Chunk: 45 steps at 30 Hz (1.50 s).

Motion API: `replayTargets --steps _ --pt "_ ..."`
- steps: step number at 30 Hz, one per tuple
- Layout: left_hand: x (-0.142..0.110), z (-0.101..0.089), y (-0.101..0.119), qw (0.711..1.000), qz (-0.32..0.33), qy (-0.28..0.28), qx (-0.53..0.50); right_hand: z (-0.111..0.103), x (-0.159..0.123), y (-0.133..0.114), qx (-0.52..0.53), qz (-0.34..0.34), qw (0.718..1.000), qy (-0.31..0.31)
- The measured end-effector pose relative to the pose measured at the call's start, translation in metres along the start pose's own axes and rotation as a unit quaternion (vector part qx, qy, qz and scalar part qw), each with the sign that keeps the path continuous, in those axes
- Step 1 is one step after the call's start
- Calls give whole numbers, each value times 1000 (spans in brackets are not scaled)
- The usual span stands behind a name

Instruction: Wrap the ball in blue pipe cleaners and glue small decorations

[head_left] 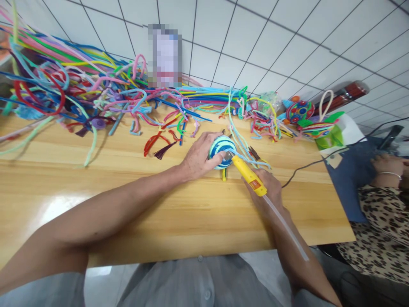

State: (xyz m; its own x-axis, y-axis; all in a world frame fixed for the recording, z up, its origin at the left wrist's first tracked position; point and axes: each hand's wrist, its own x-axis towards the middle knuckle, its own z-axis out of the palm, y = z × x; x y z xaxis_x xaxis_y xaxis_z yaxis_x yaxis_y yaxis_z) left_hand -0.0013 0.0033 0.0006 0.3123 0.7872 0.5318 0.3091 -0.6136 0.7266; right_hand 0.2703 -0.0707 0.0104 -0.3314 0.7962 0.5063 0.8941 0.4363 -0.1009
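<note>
R hand [268,187] wrapped round yellow hot-glue gun [248,175], clear glue stick [286,228] poking out its back, nozzle [229,156] at blue-&-mint spiral coil [220,148] over wood table [191,226]. L hand [200,157] grips coil's L side, thumb on its face; multicol pipe cleaners [124,96] heaped behind, nr tiled wall [252,38]

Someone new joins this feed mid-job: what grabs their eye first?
Probably the heap of bright fuzzy stems sprawling along the back left of the wooden table. Next, near the centre, the blue-and-pale-green striped piece in the left hand, with a yellow glue gun aimed at it from the right hand.
</note>
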Motion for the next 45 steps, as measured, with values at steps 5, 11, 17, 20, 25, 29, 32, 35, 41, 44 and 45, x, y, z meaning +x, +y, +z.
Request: replayTargets --steps 5,11,17,20,25,29,32,35,41,44,45 --pt "0 -1 0 1000 -5 -3 1 -4 4 -4 11 -1 1000 -5" --pt "0 0 -1 1000 -2 0 3 -6 6 -5 15 -16 1000 -6" --pt "0 1 -1 1000 0 4 3 -5 7 -6 22 -39 999 27" --pt "0 0 -1 1000 -1 3 5 -3 4 -5 22 -19 999 19" --pt "-1 0 -1 1000 -1 1 4 -1 1 -1 19 1 1000 3" --pt "0 0 -1 1000 0 1 5 -1 0 -1 17 -15 1000 4" --pt "0 -1 0 1000 0 -2 5 -2 1 -2 28 -37 999 14" --pt "0 -2 1 1000 -2 -5 5 -4 4 -7 56 -49 997 33" --pt "0 0 0 1000 0 1 1 -8 10 -12 127 -35 991 22" --pt "0 0 0 1000 1 4 1 -6 9 -9 139 -31 990 21" --pt "0 0 0 1000 2 4 2 -4 8 -7 140 -28 990 21"
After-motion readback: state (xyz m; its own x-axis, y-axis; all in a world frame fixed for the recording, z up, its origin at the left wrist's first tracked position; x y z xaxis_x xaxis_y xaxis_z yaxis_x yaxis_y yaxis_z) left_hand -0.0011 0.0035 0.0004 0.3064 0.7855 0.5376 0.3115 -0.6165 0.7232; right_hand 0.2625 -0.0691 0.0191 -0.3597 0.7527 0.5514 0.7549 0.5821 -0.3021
